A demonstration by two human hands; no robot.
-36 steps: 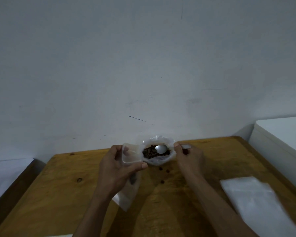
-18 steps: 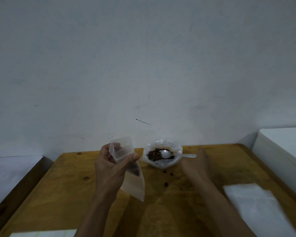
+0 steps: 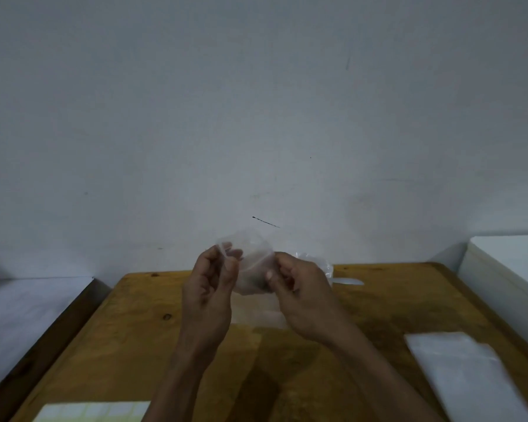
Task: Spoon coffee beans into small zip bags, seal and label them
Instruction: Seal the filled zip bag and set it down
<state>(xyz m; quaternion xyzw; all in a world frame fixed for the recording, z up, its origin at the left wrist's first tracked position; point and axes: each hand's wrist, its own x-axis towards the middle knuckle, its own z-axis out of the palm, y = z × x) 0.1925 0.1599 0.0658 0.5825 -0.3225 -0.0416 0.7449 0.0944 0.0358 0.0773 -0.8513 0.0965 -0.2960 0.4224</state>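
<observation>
A small clear zip bag [image 3: 252, 263] hangs in the air above the wooden table [image 3: 128, 330], held between both hands. My left hand [image 3: 209, 287] pinches its top left edge, and my right hand [image 3: 299, 293] pinches its top right edge. The bag's mouth looks spread open. Dark beans show faintly low inside it. Behind my right hand, the bowl of coffee beans [image 3: 325, 266] is mostly hidden; only its plastic-lined rim shows. The spoon's handle [image 3: 348, 281] sticks out to the right of the bowl.
A stack of clear zip bags [image 3: 464, 370] lies at the table's right front. A sheet of white labels [image 3: 92, 411] sits at the near left edge. A white box [image 3: 512, 269] stands right of the table, and a low white surface [image 3: 22, 309] lies to its left.
My right hand let go of the spoon in the bowl and came up to the bag. My left hand lifted the bag higher, and both hands now hold its top.
</observation>
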